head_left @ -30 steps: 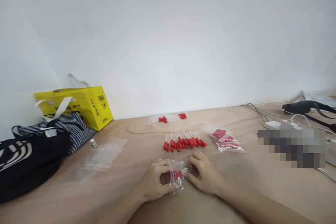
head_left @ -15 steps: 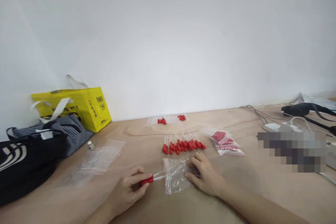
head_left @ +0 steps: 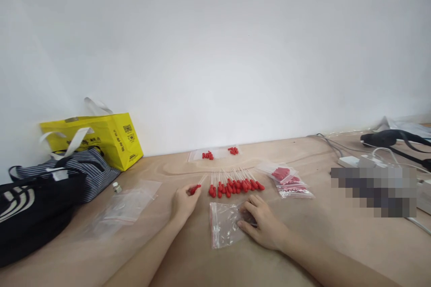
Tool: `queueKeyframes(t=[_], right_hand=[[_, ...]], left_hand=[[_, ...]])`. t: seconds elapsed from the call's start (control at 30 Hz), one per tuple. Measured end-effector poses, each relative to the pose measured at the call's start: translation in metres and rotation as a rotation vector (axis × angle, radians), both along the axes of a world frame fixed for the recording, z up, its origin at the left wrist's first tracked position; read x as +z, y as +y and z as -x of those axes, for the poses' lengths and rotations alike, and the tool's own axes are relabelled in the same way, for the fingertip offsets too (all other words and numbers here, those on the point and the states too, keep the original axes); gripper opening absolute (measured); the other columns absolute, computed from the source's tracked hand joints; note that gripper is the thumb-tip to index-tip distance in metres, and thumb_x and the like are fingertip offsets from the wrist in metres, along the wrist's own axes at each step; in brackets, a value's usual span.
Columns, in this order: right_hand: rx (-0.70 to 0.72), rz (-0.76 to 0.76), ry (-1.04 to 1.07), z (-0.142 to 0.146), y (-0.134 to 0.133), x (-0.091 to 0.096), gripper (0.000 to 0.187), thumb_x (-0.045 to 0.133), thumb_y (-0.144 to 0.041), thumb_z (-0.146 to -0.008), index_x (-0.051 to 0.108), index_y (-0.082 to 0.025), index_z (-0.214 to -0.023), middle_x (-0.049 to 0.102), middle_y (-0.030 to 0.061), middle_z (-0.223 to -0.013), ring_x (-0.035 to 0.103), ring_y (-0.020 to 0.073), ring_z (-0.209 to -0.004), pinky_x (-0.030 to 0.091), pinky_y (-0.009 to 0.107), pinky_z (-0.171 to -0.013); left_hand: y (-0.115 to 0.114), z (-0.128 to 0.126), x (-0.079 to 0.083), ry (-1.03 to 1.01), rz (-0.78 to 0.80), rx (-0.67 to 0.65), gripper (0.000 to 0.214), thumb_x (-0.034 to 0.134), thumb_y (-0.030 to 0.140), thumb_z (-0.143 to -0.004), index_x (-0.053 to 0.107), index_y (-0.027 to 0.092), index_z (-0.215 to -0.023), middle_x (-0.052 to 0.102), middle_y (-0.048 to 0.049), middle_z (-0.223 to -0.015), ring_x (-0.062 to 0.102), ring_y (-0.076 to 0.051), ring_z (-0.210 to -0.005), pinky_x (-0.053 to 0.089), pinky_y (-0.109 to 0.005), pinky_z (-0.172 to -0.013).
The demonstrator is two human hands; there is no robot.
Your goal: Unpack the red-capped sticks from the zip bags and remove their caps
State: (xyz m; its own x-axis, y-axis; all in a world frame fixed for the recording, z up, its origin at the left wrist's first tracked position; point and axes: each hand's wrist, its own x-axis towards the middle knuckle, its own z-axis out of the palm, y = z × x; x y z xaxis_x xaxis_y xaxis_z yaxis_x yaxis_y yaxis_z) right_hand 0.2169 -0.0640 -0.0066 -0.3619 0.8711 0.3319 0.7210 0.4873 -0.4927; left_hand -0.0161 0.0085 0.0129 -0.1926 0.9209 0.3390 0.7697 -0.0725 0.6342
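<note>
My left hand [head_left: 186, 199] is closed around red-bulbed droppers [head_left: 194, 189], with their clear tubes pointing away from me. It is just left of a row of several similar droppers [head_left: 235, 186], laid with red bulbs toward me and thin clear tubes toward the wall. In front of that row lies a clear zip-lock bag [head_left: 224, 228], its red-lined mouth facing left. My right hand [head_left: 266, 224] grips the bag's right end between thumb and fingers, partly covering it. How many droppers my left hand holds cannot be made out.
Filled bags [head_left: 292, 184] with red bulbs are stacked on the right. A flat bag [head_left: 220, 154] of droppers lies by the wall. Spare clear bags [head_left: 129, 202] and a small bottle [head_left: 116, 187] are left, beside a yellow bag [head_left: 124, 141]. Cables and a power strip [head_left: 350, 163] sit right.
My left hand has moved away from the bag's mouth, forward to beside the dropper row, and turned the droppers to point away from me. My right hand stays on the bag.
</note>
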Motion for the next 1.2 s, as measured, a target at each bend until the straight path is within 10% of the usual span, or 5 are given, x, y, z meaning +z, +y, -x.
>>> queueKeyframes(t=[0.6,1.0,1.2], right_hand=[[0.019,0.007,0.021,-0.001,0.000,0.000,0.013,0.054,-0.029,-0.073,0.054,-0.018,-0.080,0.051,0.0040,-0.083,0.046,0.0167,-0.079,0.037,0.029,-0.070],[0.482,0.061,-0.011,-0.001,-0.009,0.017,0.040,0.047,-0.028,-0.079,0.048,-0.021,-0.118,0.048,0.0075,-0.121,0.046,0.0191,-0.106,0.036,0.032,-0.091],[0.110,-0.202,-0.091,-0.014,0.006,0.012,0.025,0.044,-0.029,-0.080,0.059,-0.024,-0.099,0.057,0.0061,-0.104,0.048,0.0201,-0.096,0.033,0.037,-0.085]], left_hand=[[-0.013,-0.011,-0.003,-0.033,0.042,-0.144,0.033,0.036,0.037,-0.076,0.061,0.018,-0.066,0.065,-0.0018,-0.068,0.059,-0.018,-0.068,0.040,-0.024,-0.059],[-0.073,-0.011,-0.008,0.135,0.195,-0.421,0.023,0.053,0.033,-0.066,0.054,0.021,-0.086,0.056,0.0035,-0.062,0.054,-0.015,-0.062,0.040,-0.025,-0.060],[-0.042,0.051,0.018,0.018,-0.107,-0.117,0.027,0.043,0.037,-0.069,0.052,0.019,-0.087,0.054,0.0014,-0.063,0.055,-0.016,-0.059,0.043,-0.024,-0.056]])
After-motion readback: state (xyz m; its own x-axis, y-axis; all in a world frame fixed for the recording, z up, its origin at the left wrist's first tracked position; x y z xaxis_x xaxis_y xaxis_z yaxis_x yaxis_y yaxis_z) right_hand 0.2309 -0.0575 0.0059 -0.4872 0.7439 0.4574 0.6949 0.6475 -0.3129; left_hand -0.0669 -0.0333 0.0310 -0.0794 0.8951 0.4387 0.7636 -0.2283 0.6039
